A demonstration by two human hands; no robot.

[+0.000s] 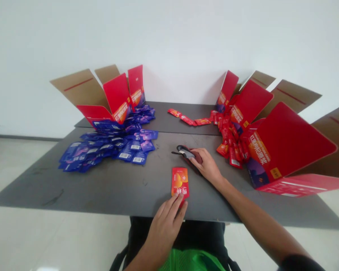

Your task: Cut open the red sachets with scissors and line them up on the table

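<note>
My left hand (166, 222) is open, fingers stretched out and lying flat on the lower end of a red sachet (180, 180) near the table's front edge. The sachet is flat, with an orange design and white lettering. My right hand (206, 165) is closed around a dark brown item with a grey end and a black loop (183, 149); my fingers hide much of it, and I cannot tell its kind. It is low over the table or touching it, just beyond the sachet.
Blue sachets (101, 145) lie heaped at left before open red cartons (117, 96). Red sachets (233, 141) spill from open cartons (288, 146) at right. Several red sachets (188, 120) form a line at the back of the grey table (115, 188). A white wall (180, 49) stands behind.
</note>
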